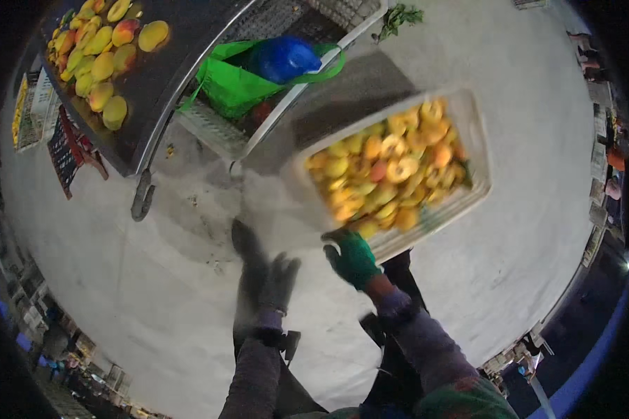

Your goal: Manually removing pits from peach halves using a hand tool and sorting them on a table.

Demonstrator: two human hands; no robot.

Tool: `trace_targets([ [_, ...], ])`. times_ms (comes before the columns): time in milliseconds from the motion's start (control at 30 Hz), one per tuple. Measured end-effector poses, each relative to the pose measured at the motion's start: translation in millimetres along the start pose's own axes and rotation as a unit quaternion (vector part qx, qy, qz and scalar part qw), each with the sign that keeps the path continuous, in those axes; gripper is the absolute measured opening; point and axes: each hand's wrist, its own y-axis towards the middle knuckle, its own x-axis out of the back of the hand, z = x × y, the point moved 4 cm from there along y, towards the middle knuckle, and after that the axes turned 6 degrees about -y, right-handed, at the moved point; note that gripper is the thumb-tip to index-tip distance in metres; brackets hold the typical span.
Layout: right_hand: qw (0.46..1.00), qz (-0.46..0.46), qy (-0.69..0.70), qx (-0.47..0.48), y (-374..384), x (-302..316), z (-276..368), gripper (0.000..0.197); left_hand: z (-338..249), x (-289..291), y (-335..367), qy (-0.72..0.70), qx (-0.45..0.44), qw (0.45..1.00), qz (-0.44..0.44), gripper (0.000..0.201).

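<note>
A whitish plastic crate (483, 157) full of halved yellow-orange peaches (391, 167) sits at a slant ahead of me, right of centre, its outline smeared by motion. My right hand (354, 260), in a green glove, is at the crate's near left corner with its fingers curled at the rim; the exact hold is partly hidden. My left hand (279, 281) wears a grey glove and is slightly blurred. It hangs above the floor to the left of the crate, fingers apart, holding nothing.
A dark metal-edged table (182, 63) with peach halves (101, 66) stands at upper left. Beside it are a crate with a green bag (234, 91) and a blue bundle (283, 59). A red crate (73, 150) lies farther left; green leaves (398, 19) lie on the floor (524, 230).
</note>
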Motion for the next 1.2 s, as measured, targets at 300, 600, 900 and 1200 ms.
trace_targets([
  [300,0.902,0.086,-0.09,-0.413,-32.7,93.6,-362.8,0.058,-68.9,-35.5,58.1,0.457,-0.268,0.836,-0.146,0.031],
  [600,0.923,0.074,0.095,-0.366,-86.4,44.2,-420.3,0.021,-35.5,-11.2,58.2,0.026,-0.085,0.993,-0.083,0.035],
  [900,0.822,0.087,0.247,-0.506,-64.7,274.5,-117.3,0.018,-219.4,79.1,-201.3,-0.144,0.089,0.982,-0.08,0.027],
  [1200,0.847,0.008,0.333,-0.414,1.9,344.0,78.6,0.031,-377.0,207.8,-279.6,-0.224,-0.134,0.962,-0.082,0.037],
])
